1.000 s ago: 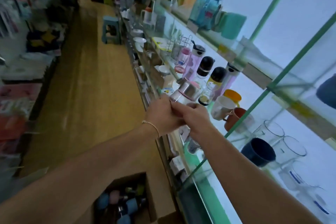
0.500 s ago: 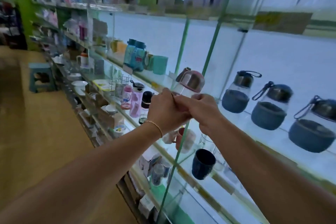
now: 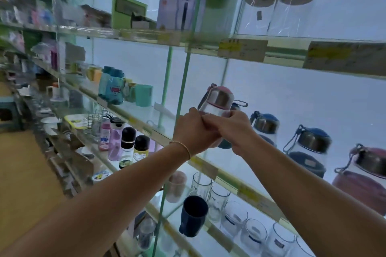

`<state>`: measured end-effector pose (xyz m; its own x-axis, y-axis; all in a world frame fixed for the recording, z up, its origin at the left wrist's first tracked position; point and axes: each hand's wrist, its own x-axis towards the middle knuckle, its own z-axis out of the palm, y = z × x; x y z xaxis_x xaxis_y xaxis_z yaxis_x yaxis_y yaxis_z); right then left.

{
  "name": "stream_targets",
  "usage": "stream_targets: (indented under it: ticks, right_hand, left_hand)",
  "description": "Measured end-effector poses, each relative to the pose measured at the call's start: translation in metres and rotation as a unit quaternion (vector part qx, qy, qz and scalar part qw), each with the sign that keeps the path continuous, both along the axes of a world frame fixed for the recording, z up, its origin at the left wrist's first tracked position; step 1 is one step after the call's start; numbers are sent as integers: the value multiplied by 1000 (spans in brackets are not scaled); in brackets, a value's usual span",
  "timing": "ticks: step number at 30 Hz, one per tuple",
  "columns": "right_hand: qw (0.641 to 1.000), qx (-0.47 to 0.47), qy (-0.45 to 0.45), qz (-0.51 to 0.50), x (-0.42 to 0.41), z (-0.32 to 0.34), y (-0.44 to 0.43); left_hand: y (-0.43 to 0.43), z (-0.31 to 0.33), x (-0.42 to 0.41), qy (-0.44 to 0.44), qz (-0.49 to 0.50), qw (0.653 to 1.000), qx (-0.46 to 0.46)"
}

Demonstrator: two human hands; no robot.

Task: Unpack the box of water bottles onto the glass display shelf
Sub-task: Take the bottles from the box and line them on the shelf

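Both of my hands hold one small glass water bottle (image 3: pixel 218 100) with a steel and pink cap, raised at the front edge of the glass display shelf (image 3: pixel 208 165). My left hand (image 3: pixel 193 131) grips its left side and my right hand (image 3: pixel 231 127) grips its right side; the bottle's lower body is hidden by my fingers. On the shelf to the right stand two blue-sleeved bottles (image 3: pixel 265 129) (image 3: pixel 309 150) and a pink-sleeved one (image 3: pixel 363 177). Another bottle stands partly hidden behind my hands. The box is out of view.
A green glass upright (image 3: pixel 183 94) runs just left of my hands. Tumblers (image 3: pixel 217 196) and a dark mug (image 3: pixel 193 216) fill the shelf below. Small bottles (image 3: pixel 127 140) stand lower left. Glass jars (image 3: pixel 277 8) and a cooker box (image 3: pixel 179 0) sit on the shelf above.
My view swung up from the aisle floor and box to the shelves. Both hands carried the bottle up and right to the shelf with the sleeved bottles.
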<state>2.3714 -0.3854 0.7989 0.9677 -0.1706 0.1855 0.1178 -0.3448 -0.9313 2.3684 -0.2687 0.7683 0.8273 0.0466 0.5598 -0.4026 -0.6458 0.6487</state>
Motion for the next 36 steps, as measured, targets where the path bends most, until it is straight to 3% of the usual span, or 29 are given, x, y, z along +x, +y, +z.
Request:
stream_targets:
  ticks: [12, 18, 36]
  right_hand:
    - [998, -67, 18, -1, 41, -26, -16]
    - [991, -135, 11, -4, 47, -36, -12]
    - [983, -182, -1, -5, 57, -42, -15]
  left_hand:
    - [-16, -26, 40, 50, 31, 998, 36]
    - [-12, -37, 52, 74, 55, 990, 106]
    - [-16, -50, 59, 40, 116, 985, 120]
